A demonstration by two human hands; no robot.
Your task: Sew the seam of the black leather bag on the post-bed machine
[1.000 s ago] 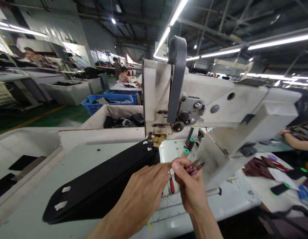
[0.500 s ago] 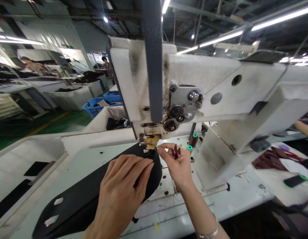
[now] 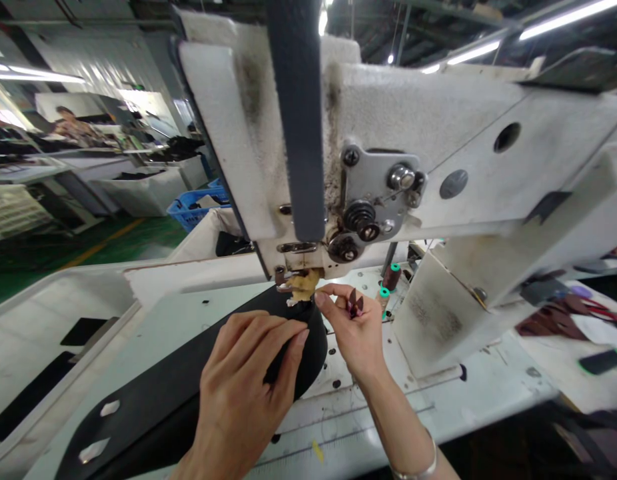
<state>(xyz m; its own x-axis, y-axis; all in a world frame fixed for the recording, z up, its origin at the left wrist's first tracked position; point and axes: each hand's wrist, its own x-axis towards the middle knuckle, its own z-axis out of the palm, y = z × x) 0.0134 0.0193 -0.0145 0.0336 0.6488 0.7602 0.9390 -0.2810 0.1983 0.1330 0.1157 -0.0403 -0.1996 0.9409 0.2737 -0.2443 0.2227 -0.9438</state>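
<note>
The sewing machine [image 3: 388,120], the largest element, stands over a pale desk [image 3: 168,327]. On the desk lies the long black piece [image 3: 163,387], its far end beneath the machine's needle area. Work appears to be under way at that end: the piece is in position there and has not been taken off, but any stitching is too small to make out, so how much is done and how much is left cannot be told. The long axis runs diagonally, from the rounded near end at lower left to the far end, which points forward and right; a curved side faces the wearer. The left hand [image 3: 251,367] lies over the piece, fingers bent and thumb close to the forefinger; whether its grip pinches the material cannot be told. The right hand [image 3: 356,333], beside the far end, has its thumb and forefinger nearly meeting, any thread between them indiscernible, while its grip closes about small snips [image 3: 355,303], tips upward. Smallest are two white patches [image 3: 93,451] on the near end.
</note>
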